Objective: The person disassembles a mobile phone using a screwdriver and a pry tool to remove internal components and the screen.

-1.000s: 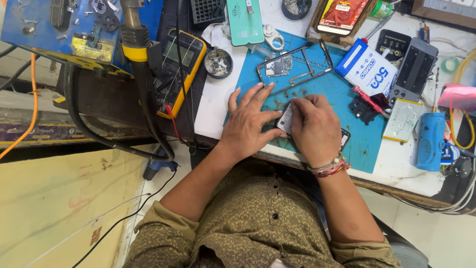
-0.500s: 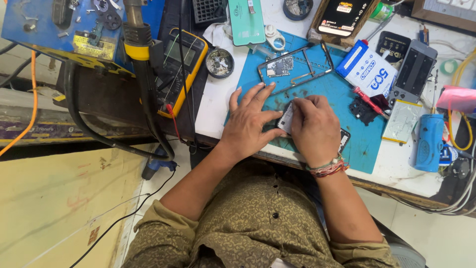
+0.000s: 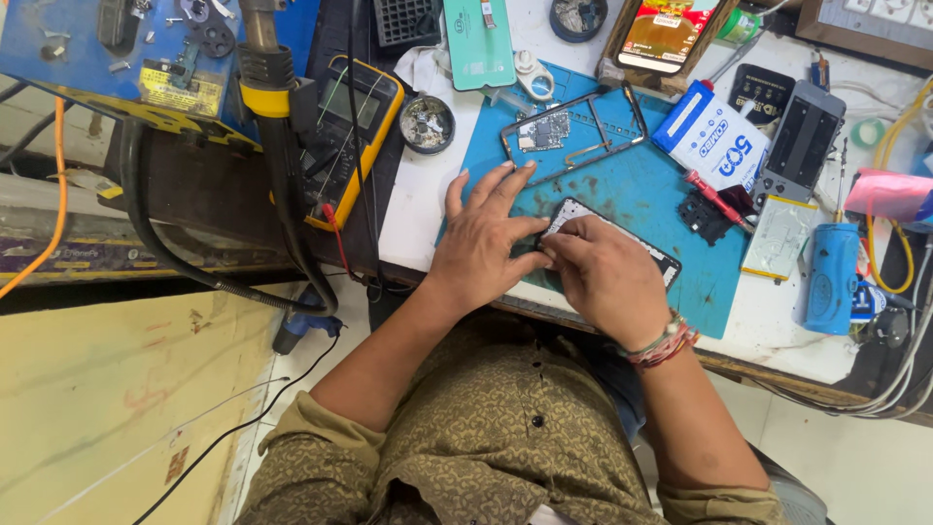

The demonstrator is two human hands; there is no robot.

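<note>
Left hand (image 3: 486,238): flat, fingers spread on the blue mat (image 3: 641,209), thumb tip against the left end of the phone (image 3: 607,238); pressing, not gripping.
Right hand (image 3: 607,277): curled over the phone, fingertips pinching its near left corner; a grasp, though the hand hides the contact.
Phone: centre of frame, thin dark rectangular slab lying flat on the mat, mostly covered by the right hand.
Mat: smooth teal-blue sheet, smudged with dark marks, on a white bench (image 3: 418,209).
Frame (image 3: 573,131): above the hands, open black phone chassis with a small circuit board in its left end, tilted on the mat.
Dish (image 3: 426,123): upper centre-left, small round metal tin holding tiny silvery parts, probably screws.
Wooden tray (image 3: 614,49): top centre, holds a lit phone with a glossy screen.
Meter (image 3: 355,117): left of the dish, yellow-cased, boxy, with leads.
Blue box (image 3: 709,131): upper right, cardboard, white label.
Screwdriver (image 3: 714,197): red handle, right of the phone.
</note>
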